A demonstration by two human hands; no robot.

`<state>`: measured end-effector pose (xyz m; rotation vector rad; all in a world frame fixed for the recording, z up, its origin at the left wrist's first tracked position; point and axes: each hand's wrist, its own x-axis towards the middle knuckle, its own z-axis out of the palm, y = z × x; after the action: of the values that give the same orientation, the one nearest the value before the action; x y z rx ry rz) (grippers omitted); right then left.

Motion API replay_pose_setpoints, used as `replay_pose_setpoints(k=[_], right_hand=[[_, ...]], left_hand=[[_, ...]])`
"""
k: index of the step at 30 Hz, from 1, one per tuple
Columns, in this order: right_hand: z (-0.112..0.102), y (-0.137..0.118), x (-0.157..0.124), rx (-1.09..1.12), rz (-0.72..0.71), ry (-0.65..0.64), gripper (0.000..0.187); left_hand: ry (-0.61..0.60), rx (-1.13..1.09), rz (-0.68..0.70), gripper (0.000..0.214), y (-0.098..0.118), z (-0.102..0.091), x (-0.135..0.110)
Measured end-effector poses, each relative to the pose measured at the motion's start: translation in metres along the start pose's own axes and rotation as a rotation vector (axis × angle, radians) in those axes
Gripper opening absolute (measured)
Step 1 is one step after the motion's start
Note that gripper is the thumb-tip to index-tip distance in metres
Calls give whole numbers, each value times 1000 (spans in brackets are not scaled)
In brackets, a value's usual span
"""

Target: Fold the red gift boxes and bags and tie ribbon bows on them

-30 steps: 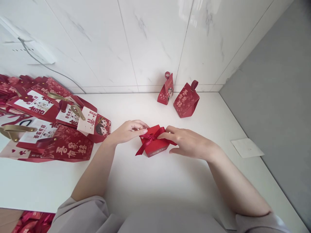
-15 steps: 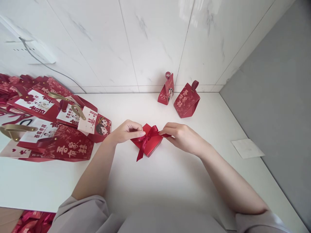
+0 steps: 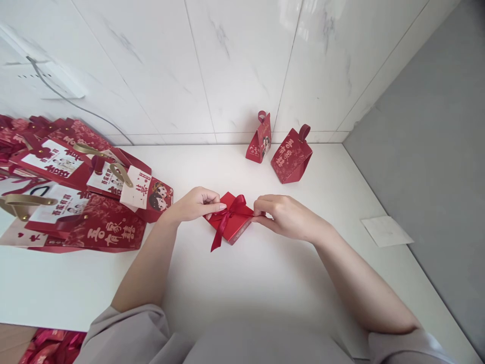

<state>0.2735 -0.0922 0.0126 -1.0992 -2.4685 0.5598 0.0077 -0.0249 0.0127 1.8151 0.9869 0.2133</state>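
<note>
A small red gift box (image 3: pixel 235 227) lies on the white table in front of me, tied with a dark red satin ribbon (image 3: pixel 227 216). The ribbon is knotted on the lid, with one loop standing at the back and a tail hanging over the front left side. At the box's left corner my left hand (image 3: pixel 199 203) is closed, thumb and fingers pinching the ribbon. My right hand (image 3: pixel 278 215) pinches the ribbon at the right corner, its fingertips close against the box edge. The fingers partly cover both ribbon ends.
Red printed gift bags and boxes (image 3: pixel 113 222) crowd the table's left side. Two red handled boxes, a narrow one (image 3: pixel 259 141) and a wider one (image 3: pixel 291 156), stand near the tiled wall. A white paper (image 3: pixel 386 231) lies at right. Red packets (image 3: pixel 53 346) show at lower left.
My right hand has shifted slightly right and down, its fingertips now at the box's right corner. The ribbon tail has swung a little left. My left hand has barely moved.
</note>
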Motion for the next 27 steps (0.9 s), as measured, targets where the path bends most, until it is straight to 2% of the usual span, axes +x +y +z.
replay_pose_setpoints(k=[9,13,16,18,20,22,25,27], right_hand=[[-5,3,-1,101,104,-101,24],[-8,7,0,120,177,-246,34],[-12,11,-5,106,288,-378,37],[-16,14,-10,78,352,-402,34],[-21,16,-14,87,384,-340,28],[-24,17,-14,157,374,-194,27],[-20,16,-5,321,290,50,30],[-12,16,3,432,231,121,31]], left_hand=[[25,-65,-5,39,-3,1,4],[-5,-125,-30,38,0,2,4],[-34,-147,-13,39,3,6,5],[-38,-156,2,39,4,9,6],[-34,-156,13,39,5,12,7],[-38,-162,25,39,7,16,8],[-58,-178,54,38,10,21,9],[-69,-173,69,37,13,23,9]])
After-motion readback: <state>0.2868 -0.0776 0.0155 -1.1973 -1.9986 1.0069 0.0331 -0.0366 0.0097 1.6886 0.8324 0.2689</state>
